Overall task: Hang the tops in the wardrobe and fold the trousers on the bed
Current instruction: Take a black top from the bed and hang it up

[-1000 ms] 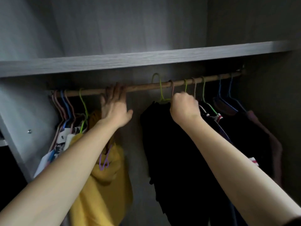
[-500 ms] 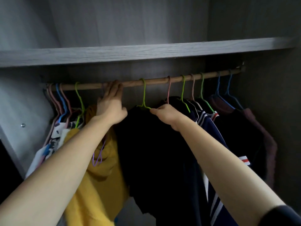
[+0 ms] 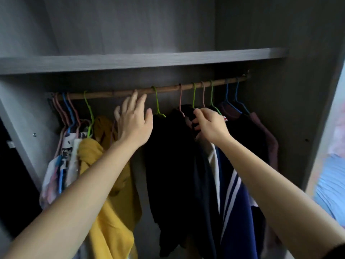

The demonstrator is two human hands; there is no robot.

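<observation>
The left hand (image 3: 133,124) spread loose fingers just under the rail (image 3: 112,94), a yellow top (image 3: 112,212) crowding their left. The right hand (image 3: 211,125) pinched a black top (image 3: 186,114) at its neck. Packed hangers (image 3: 212,94) lay right of its fingers, and one green hanger (image 3: 157,104) hung between the hands.

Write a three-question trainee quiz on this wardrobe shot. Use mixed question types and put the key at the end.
1. True or false: the left hand is holding a hanger.
2. Which garment hangs just to the left of the left arm? A. yellow top B. red top C. green top
3. Short answer: what is the right hand pinching?

Key: 1 false, its fingers are spread and hold nothing; 2 A; 3 the dark top, near its hanger.
</observation>
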